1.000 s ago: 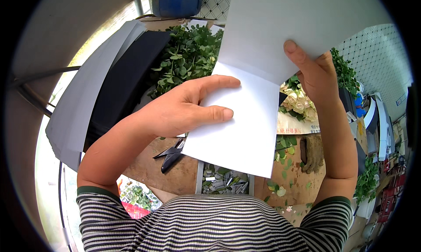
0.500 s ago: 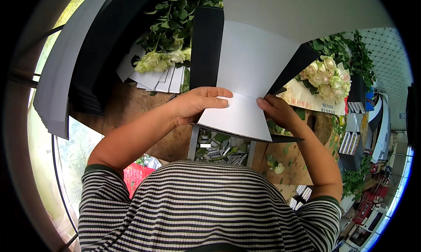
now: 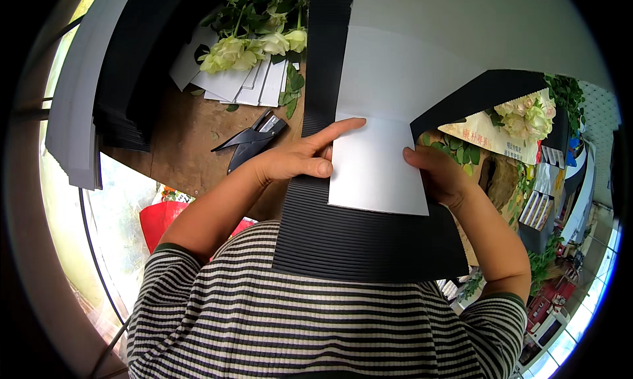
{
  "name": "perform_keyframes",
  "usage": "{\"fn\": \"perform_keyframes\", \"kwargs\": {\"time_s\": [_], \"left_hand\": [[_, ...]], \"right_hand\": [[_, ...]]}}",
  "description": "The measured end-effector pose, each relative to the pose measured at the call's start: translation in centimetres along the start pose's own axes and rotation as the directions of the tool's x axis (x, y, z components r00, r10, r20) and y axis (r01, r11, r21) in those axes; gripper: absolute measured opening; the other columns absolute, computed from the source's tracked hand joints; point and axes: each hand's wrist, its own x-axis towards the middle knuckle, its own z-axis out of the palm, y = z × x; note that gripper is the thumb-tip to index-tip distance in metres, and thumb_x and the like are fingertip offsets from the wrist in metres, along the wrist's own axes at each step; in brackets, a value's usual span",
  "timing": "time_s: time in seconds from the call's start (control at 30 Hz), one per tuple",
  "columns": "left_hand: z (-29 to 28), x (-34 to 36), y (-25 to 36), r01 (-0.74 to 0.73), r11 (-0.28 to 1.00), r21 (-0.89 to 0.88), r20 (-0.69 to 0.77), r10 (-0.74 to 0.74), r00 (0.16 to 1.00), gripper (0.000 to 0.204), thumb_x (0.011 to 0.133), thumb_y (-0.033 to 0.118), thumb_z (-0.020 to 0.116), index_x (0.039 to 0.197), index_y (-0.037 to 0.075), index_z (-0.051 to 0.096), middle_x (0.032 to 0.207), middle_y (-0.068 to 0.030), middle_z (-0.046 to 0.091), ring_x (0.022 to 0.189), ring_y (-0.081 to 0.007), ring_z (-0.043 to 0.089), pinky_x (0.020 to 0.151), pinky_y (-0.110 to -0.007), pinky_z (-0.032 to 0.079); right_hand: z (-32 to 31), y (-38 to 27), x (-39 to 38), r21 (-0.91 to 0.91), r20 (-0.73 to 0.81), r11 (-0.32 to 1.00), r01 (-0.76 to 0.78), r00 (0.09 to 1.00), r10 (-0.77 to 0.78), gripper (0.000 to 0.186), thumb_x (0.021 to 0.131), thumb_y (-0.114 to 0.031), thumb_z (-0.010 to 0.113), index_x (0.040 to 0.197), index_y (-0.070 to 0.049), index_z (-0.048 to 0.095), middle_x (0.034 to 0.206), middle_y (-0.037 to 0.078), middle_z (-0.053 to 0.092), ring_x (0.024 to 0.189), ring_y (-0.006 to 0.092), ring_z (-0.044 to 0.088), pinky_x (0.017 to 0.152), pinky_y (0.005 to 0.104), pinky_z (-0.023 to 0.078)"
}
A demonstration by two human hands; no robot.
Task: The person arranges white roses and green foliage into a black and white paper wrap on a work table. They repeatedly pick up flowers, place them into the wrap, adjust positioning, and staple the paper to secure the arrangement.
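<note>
A large sheet of black corrugated cardboard (image 3: 369, 247) with a pale grey inner face is before my chest, its side flaps folded along creases. My left hand (image 3: 297, 156) grips its left edge, with the index finger stretched over the grey panel and the thumb lower down. On the opposite edge my right hand (image 3: 443, 174) has its thumb on top, while its other fingers are hidden beneath. Left of the cardboard, a black plier stapler (image 3: 254, 139) lies on the wooden table (image 3: 178, 156).
Greenish-white roses (image 3: 237, 53) lie on white card pieces (image 3: 231, 89) at the far left. Cream roses (image 3: 527, 125) rest by a printed paper sack (image 3: 498, 141) on the right. Tall stacked cardboard sheets (image 3: 82, 102) stand along the left, with something red (image 3: 155, 222) below.
The cardboard has come nearer my body, and its near black flap has swung down and lies flat, covering the box of scraps. My left index finger has straightened. The stapler has come into sight.
</note>
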Motion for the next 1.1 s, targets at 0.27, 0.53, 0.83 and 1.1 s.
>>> {"fn": "perform_keyframes", "kwargs": {"time_s": [0.27, 0.53, 0.83, 1.1], "left_hand": [[0.7, -0.1, -4.4, 0.086, 0.976, -0.198, 0.095, -0.069, 0.993, 0.114, 0.069, 0.039, 0.083, 0.153, 0.013, 0.011, 0.118, -0.0112, 0.055, 0.102, -0.0177, 0.056, 0.094, -0.032, 0.042], [1.2, -1.6, -3.6, 0.087, 0.969, -0.233, -0.028, -0.096, 0.995, 0.099, 0.081, 0.014, 0.076, 0.154, 0.015, 0.008, 0.103, -0.0076, 0.061, 0.092, -0.0105, 0.056, 0.085, -0.025, 0.044], [-0.2, -2.4, -2.5, 0.294, 0.952, 0.083, -0.06, -0.289, 0.955, 0.027, 0.085, 0.011, 0.067, 0.111, 0.011, 0.058, 0.103, 0.0034, 0.053, 0.092, -0.0077, 0.047, 0.083, -0.022, 0.039], [-0.5, -3.2, -3.7, 0.232, 0.969, 0.082, -0.082, -0.225, 0.971, 0.024, 0.085, 0.007, 0.071, 0.091, 0.01, 0.047, 0.089, 0.0046, 0.046, 0.087, -0.0052, 0.046, 0.077, -0.021, 0.04]], "right_hand": [[-1.1, 3.6, 0.9, 0.162, 0.021, 0.982, -0.1, 0.995, 0.097, 0.045, 0.097, -0.029, 0.054, 0.13, 0.0, 0.047, 0.11, 0.012, 0.063, 0.098, 0.0199, 0.064, 0.086, 0.0347, 0.054], [-1.4, 6.7, 4.7, 0.087, -0.113, 0.985, 0.15, 0.984, -0.14, 0.041, 0.101, -0.03, 0.047, 0.128, 0.002, 0.047, 0.112, 0.011, 0.062, 0.093, 0.0122, 0.064, 0.073, 0.0239, 0.055], [-0.9, 4.7, 6.9, 0.059, -0.052, 0.989, 0.133, 0.99, -0.13, 0.04, 0.103, -0.024, 0.044, 0.132, 0.002, 0.044, 0.126, 0.013, 0.056, 0.114, 0.0198, 0.056, 0.099, 0.0339, 0.046], [-1.9, 6.7, 9.8, -0.224, -0.03, 0.957, 0.183, 0.98, -0.195, 0.034, 0.099, -0.031, 0.051, 0.105, 0.002, 0.057, 0.086, 0.008, 0.065, 0.071, 0.0129, 0.064, 0.059, 0.0262, 0.05]]}}
